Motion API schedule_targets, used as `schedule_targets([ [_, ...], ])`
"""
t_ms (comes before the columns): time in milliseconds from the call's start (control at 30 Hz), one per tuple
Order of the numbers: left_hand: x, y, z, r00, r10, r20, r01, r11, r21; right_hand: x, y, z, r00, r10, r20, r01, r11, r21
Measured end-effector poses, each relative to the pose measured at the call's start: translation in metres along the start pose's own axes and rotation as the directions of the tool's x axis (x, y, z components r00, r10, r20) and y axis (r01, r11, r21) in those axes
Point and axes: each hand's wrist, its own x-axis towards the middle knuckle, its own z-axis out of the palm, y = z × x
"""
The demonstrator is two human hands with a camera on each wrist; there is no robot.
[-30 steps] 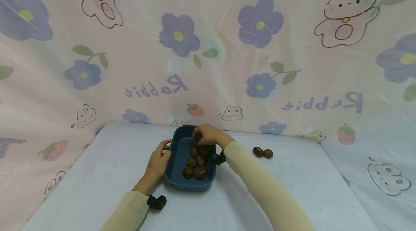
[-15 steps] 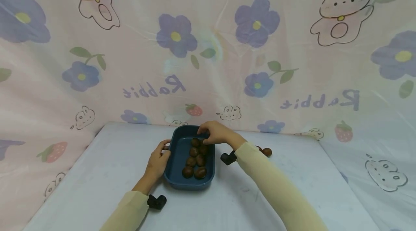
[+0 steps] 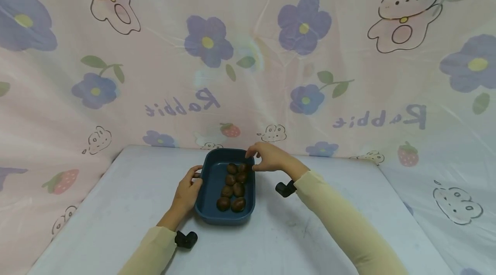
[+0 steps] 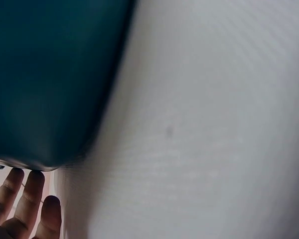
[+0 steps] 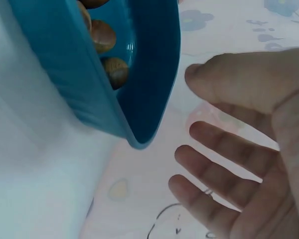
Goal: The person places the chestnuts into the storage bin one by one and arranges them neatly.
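Note:
Several brown chestnuts lie in two rough rows in a blue rectangular tray. The left hand rests against the tray's left wall, with its fingertips at the outer side in the left wrist view. Over the back right rim, the right hand hovers with spread fingers and holds nothing. In the right wrist view its thumb and fingers are apart beside the tray corner, and a few chestnuts show inside the tray.
The tray stands on a white table. Behind it hangs a pink curtain with flowers and rabbits. A black wrist camera sits at the left cuff, another at the right. The right sleeve crosses the table's right side.
The right hand has withdrawn from among the chestnuts toward the right rim, uncovering those at the back. Its arm now hides two loose chestnuts seen earlier on the table. The left hand stays put.

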Motion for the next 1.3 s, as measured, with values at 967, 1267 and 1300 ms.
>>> schedule_targets([
  [967, 0.001, 0.001, -0.002, 1.000, 0.002, 0.006, -0.002, 1.000, -0.012, -0.060, 0.052, -0.015, 0.982, 0.187, -0.022, -0.186, 0.981, 0.053],
  [1267, 0.001, 0.001, -0.001, 1.000, -0.001, 0.001, 0.001, 1.000, -0.021, -0.075, 0.082, -0.007, 0.969, 0.245, -0.017, -0.244, 0.968, 0.061],
  [1300, 0.001, 0.001, -0.001, 1.000, -0.003, 0.003, 0.003, 1.000, -0.021, -0.076, 0.085, -0.006, 0.967, 0.253, -0.015, -0.251, 0.966, 0.066],
])
